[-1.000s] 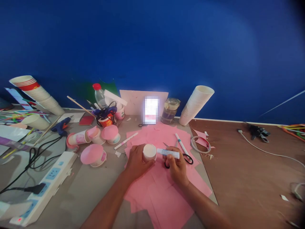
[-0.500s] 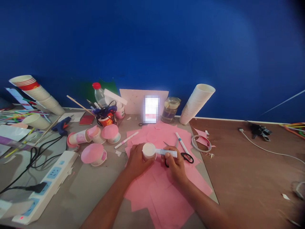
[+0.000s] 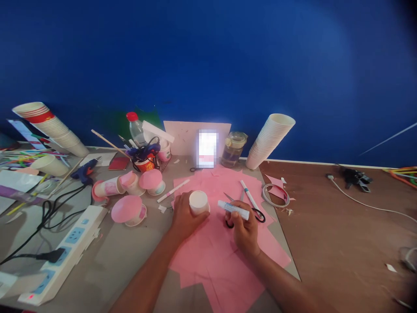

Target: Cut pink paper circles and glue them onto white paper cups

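My left hand [image 3: 187,217] is wrapped round a white paper cup [image 3: 198,202], which stands bottom up over the pink paper sheets [image 3: 215,265]. To its right, my right hand [image 3: 244,228] grips a pale glue stick [image 3: 233,210] with a bluish label. The glue stick's tip points left toward the cup, with a gap between them. Behind and beside my right hand lie scissors with black handles [image 3: 259,214], partly hidden by the fingers. A white marker with a teal band [image 3: 248,195] rests on the pink paper nearby.
Left of my hands sit several cups with pink paper tops [image 3: 127,209]. A power strip [image 3: 65,256], black cables and a blue glue gun [image 3: 85,170] lie farther left. At the back are a lit phone [image 3: 207,148], a glass jar [image 3: 233,150] and a cup stack [image 3: 271,140]; a tape roll [image 3: 275,195] lies right.
The glue stick in my right hand has drawn away from the cup, to the right, and is tilted more. My left hand has shifted slightly left and up with the cup.
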A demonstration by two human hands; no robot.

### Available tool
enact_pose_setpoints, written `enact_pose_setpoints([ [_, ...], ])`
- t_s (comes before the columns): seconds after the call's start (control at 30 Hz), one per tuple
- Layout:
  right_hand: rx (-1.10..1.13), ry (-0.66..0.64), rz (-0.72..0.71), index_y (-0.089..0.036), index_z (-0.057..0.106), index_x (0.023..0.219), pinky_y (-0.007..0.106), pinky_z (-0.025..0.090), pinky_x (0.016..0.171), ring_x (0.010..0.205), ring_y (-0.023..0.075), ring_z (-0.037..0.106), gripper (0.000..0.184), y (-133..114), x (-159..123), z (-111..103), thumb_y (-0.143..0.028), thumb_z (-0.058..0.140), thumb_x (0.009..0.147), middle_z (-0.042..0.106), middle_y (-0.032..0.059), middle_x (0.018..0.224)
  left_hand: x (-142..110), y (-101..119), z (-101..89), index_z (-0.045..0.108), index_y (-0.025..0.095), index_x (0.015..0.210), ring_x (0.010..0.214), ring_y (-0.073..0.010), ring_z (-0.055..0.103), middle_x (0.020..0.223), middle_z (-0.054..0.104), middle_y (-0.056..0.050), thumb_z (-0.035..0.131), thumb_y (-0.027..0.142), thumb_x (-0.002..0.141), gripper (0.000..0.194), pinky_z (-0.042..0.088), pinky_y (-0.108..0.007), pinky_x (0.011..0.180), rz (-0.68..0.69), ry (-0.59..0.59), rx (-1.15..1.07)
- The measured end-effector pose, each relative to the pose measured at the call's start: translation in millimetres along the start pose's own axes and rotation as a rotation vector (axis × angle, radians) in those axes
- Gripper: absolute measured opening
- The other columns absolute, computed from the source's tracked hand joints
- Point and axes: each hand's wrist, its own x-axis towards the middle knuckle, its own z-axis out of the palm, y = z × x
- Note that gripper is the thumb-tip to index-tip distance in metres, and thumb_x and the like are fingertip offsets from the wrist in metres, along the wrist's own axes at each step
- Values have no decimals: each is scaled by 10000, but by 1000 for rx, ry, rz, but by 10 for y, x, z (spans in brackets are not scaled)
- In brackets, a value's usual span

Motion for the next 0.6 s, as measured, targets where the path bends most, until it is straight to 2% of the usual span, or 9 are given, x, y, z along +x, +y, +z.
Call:
enact_pose_setpoints([
  [0.1,90,-6,33,-210,536,994,241,424,443,482,101,466,174,20,32,6,-330,521,868,519,-26,636,-3,24,-11,530,183,1027,935,-260,520,961,585,-68,706,335,610,477,427,-434,833,-30,16,-4],
  [0.17,104,-42,44,-212,541,1013,244,430,441,483,106,480,206,4,42,28,-346,539,857,534,-23,633,-14,62,-13,523,183,1070,972,-265,517,972,593,-74,704,335,621,507,431,-428,841,-67,10,-30],
  [0.3,160,-97,73,-213,545,1001,247,429,420,456,107,487,225,-42,67,56,-385,528,857,559,-14,630,-41,135,-20,487,213,1175,1015,-260,520,999,588,-75,697,335,646,582,458,-395,819,-115,-58,-101],
  [0.6,116,-107,106,-201,556,986,224,384,428,465,90,441,222,-21,103,28,-380,525,859,539,-20,646,-58,178,-11,517,210,1113,1026,-251,493,1013,559,-65,691,304,634,519,447,-391,832,-154,-175,-155],
])
